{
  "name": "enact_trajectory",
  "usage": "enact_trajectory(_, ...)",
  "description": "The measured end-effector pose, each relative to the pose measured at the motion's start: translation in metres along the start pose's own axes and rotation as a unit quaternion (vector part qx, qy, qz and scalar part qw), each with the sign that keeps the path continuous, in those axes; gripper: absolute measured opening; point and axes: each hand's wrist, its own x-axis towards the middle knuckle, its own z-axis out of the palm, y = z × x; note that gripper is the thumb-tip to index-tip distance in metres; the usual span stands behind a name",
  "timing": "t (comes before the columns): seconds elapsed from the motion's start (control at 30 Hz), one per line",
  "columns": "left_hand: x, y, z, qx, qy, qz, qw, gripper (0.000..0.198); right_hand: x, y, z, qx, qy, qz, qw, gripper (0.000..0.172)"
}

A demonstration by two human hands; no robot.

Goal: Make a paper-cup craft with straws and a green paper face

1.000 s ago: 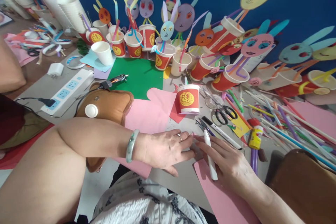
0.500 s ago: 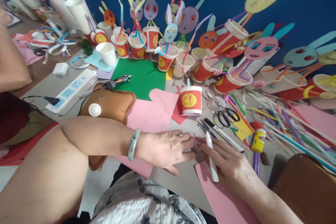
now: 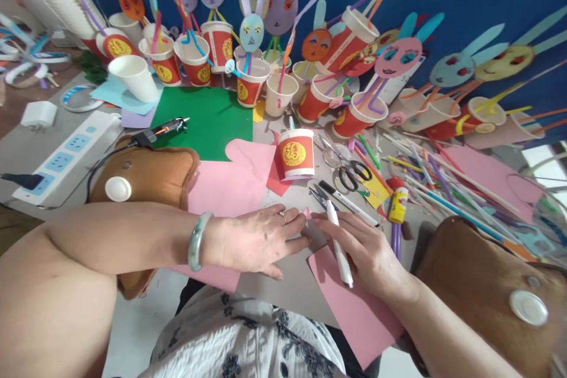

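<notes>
My left hand (image 3: 261, 240), with a ring and a green bangle, lies palm down with its fingers stretched out over the grey table. Its fingertips meet a small pink scrap (image 3: 307, 212), which the fingertips of my right hand (image 3: 361, 245) also reach. A white marker (image 3: 340, 251) rests in my right hand, slanting between thumb and fingers with its top end pointing away from me. Under that hand is a sheet of pink paper (image 3: 349, 301). Just beyond the hands stand a red paper cup (image 3: 296, 153) with a gold emblem and small pointed scissors (image 3: 319, 195).
Cups with paper rabbit figures (image 3: 252, 74) line the blue wall. Black-handled scissors (image 3: 354, 174), a capped marker (image 3: 349, 204), a glue stick (image 3: 397, 201) and coloured pipe cleaners (image 3: 443, 180) lie right. Left are a power strip (image 3: 66, 156), a glue gun (image 3: 162, 130) and a brown cushion (image 3: 146, 174).
My view has turned to the right, so the table things appear further left and a second brown cushion shows more fully. Both hands keep nearly the same pose at the pink scrap.
</notes>
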Motion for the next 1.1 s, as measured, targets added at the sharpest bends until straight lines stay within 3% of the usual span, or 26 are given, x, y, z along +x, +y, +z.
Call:
enact_trajectory(0.2,0.004,-0.002,0.006,-0.041,0.001,0.011,0.999,0.080,0.001,-0.002,0.002,0.041,0.111,0.014,0.993,0.057)
enact_trajectory(0.4,0.000,-0.002,0.006,-0.037,0.022,0.011,0.999,0.077,0.001,-0.008,0.007,0.055,0.143,0.073,0.986,0.034)
enact_trajectory(0.57,0.000,0.000,0.003,-0.004,0.016,0.002,1.000,0.078,0.003,-0.012,0.012,-0.012,0.143,0.132,0.981,0.022)
enact_trajectory(0.73,0.001,0.002,0.003,0.006,0.025,-0.002,1.000,0.079,0.006,-0.008,0.019,-0.039,0.147,0.133,0.979,0.014)
enact_trajectory(1.1,-0.001,0.002,0.001,0.008,0.022,-0.001,1.000,0.081,0.007,-0.008,0.019,0.010,0.152,0.163,0.975,0.009)
